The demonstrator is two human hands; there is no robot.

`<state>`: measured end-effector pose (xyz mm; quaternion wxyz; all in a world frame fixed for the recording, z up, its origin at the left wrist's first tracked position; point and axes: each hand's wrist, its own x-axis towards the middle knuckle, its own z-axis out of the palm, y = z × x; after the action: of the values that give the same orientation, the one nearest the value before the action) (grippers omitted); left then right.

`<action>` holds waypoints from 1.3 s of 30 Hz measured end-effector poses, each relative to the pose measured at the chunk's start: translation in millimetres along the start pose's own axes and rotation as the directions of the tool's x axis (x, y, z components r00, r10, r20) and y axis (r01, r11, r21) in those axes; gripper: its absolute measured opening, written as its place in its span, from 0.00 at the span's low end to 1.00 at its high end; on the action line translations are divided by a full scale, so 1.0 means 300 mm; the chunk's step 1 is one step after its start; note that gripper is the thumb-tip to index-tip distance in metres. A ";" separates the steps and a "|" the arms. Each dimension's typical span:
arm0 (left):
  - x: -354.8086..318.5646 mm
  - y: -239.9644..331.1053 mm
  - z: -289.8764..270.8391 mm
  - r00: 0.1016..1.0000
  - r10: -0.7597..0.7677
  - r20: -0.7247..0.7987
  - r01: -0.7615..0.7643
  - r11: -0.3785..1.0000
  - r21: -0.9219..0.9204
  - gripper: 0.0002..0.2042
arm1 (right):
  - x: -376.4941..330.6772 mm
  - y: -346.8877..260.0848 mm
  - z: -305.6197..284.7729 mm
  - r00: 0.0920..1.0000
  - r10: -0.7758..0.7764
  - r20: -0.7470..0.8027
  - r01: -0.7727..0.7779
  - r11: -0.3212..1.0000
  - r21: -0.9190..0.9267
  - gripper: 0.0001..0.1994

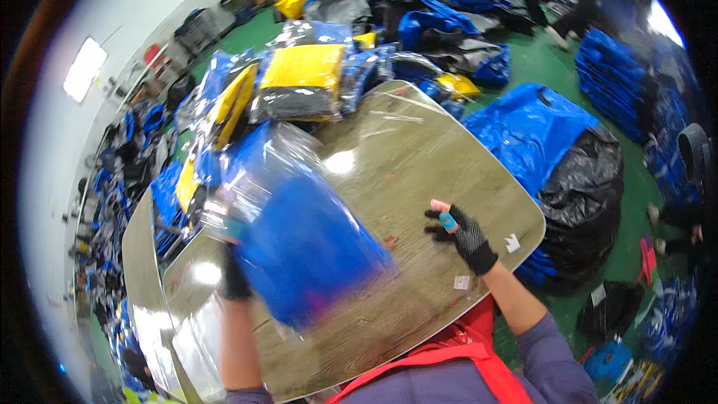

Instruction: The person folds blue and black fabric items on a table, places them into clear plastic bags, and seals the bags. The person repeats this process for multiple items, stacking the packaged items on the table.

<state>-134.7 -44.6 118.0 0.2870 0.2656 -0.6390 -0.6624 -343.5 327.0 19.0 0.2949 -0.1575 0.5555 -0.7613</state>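
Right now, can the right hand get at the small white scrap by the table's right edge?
Probably yes: the right hand hovers empty over the table, the white scrap lies just beside it, and nothing sits between them.

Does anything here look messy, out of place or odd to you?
Yes, somewhat. Bagged blue and yellow garments lie heaped unevenly at the table's far end, some tilted. More lie in piles across the green floor. Small paper scraps lie loose near the right hand. The left hand holds a blurred blue bagged garment.
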 end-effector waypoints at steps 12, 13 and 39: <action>0.162 -0.455 0.259 0.920 0.078 0.384 -0.373 0.472 0.799 0.28 | 0.079 0.224 -1.021 0.829 -0.088 -0.552 -0.545 0.093 -0.833 0.20; 0.061 -0.483 0.366 0.805 0.043 0.591 -0.583 0.240 0.776 0.30 | 0.094 0.309 -1.043 0.837 -0.044 -0.546 -0.544 0.052 -0.838 0.21; -0.230 -0.325 1.005 0.640 0.014 0.768 -0.741 0.274 0.613 0.30 | 0.211 0.476 -1.251 0.983 -0.009 -0.186 -0.184 -0.192 -0.964 0.15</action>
<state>-307.4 216.2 32.4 0.0224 -0.0397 -0.9881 -0.1468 -566.5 540.3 -245.7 0.0832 -0.2401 0.9662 -0.0439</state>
